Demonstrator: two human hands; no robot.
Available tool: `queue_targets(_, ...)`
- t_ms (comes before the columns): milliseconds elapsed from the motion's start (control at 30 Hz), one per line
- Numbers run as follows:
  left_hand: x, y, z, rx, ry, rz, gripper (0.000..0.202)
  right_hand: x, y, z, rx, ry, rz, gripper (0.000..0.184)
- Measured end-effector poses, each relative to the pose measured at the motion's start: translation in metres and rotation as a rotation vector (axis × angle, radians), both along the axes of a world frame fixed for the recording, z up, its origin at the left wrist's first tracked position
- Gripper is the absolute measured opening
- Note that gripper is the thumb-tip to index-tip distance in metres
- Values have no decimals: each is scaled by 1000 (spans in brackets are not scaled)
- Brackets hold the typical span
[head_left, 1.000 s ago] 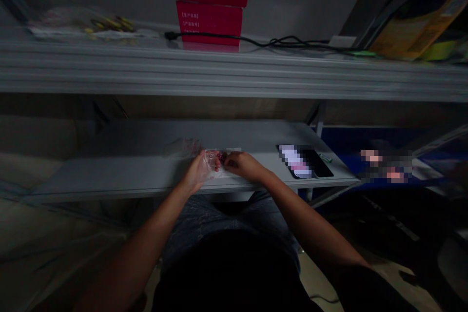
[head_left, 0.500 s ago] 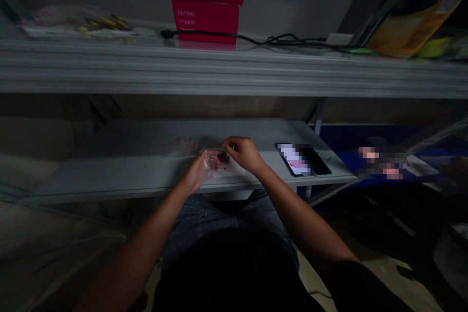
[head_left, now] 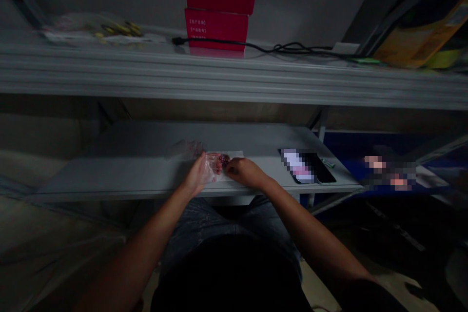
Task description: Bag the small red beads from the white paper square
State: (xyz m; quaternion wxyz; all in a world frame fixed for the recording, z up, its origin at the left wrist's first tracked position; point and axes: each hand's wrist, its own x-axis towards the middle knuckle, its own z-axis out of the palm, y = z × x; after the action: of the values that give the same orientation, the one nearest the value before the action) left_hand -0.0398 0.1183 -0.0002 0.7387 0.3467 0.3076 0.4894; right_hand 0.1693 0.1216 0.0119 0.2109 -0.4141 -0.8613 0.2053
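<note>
Nearest, both forearms reach out over a jeans-clad lap to the front edge of a grey shelf [head_left: 120, 175]. The left hand [head_left: 198, 179] has its fingers closed on a clear bag [head_left: 212, 169], held just above the shelf. The right hand [head_left: 244, 172] meets it from the other side, fingertips drawn together on a small red piece [head_left: 223, 159] at the bag's mouth – the dim light hides finer detail. A pale sheet [head_left: 237, 155] lies under the hands. To the right on the shelf lies a phone [head_left: 309, 167], well apart. Farther back and higher, an upper shelf [head_left: 109, 75] carries a black cable [head_left: 278, 49] and stacked red boxes [head_left: 218, 5] – the cable runs in front of them
</note>
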Motion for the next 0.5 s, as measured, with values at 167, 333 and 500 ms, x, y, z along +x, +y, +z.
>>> queue_targets(167, 3, 1, -2, 28, -23, -42, 37, -3, 9, 29, 13, 363, -74, 15)
queue_targets(333, 3, 4, -8, 19, -9, -28, 37, -19, 13, 59, 14, 426, -25, 18)
queue_targets(500, 1, 4, -6, 40, 41, -43, 43, -9, 14, 44, 76, 309, -102, 15)
